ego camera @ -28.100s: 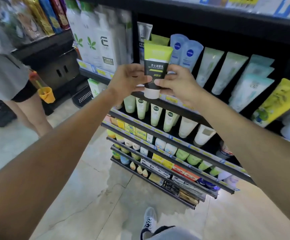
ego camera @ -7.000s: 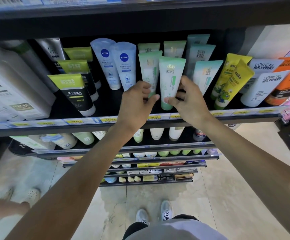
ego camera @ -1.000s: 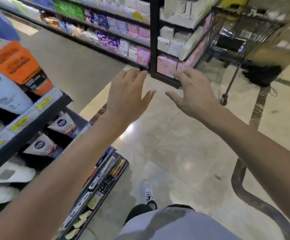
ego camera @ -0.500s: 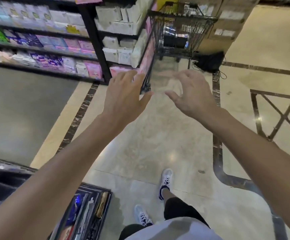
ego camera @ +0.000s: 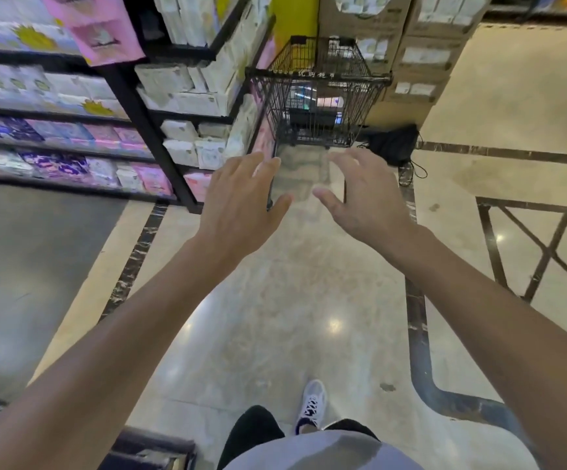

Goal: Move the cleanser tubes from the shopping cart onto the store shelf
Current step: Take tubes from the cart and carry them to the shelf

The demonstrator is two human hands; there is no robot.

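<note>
A: Pale polished stone, that floor (ego camera: 275,334), with one white sneaker (ego camera: 312,405) stepping forward at the bottom of the view. What are the hands doing?

B: Both arms reach out ahead. The left hand (ego camera: 241,205) and right hand (ego camera: 366,201) each have a released grip: fingers spread and relaxed, holding nothing, palms down, thumbs turned toward each other.

A: And the cleanser tubes?

B: I can't make out a single tube. The black wire shopping cart (ego camera: 316,96) stands straight ahead, well apart from the hands, beyond the fingertips. Something colourful lies in the basket, but it's too blurred to name.

A: Which hand is nearer?

B: Roughly equal; the cart sits between their lines, perhaps a little toward the right. Its long axis runs away from the person, near end facing them. A rack of packaged goods (ego camera: 187,96) stands just beside its left, cardboard boxes (ego camera: 421,59) behind it.
</note>
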